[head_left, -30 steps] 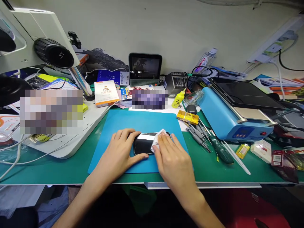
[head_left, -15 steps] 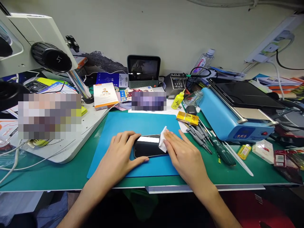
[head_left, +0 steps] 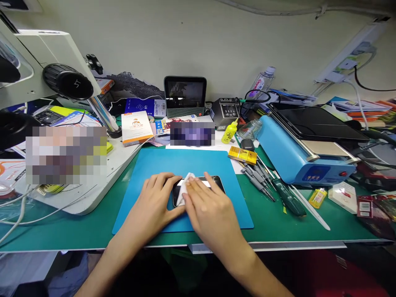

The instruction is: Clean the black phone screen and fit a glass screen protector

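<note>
A black phone lies screen up on a blue mat near the desk's front edge. My left hand steadies its left end, fingers above and thumb below the phone. With its fingers pressed together, my right hand holds a small white wipe flat against the left part of the screen, covering much of the phone.
A microscope and its white base stand at the left. A small monitor is at the back. To the right lie screwdrivers, a yellow box, a yellow bottle and a blue machine.
My right hand slid the white wipe from the phone's right end across the screen to its left part. My left hand stayed at the phone's left end.
</note>
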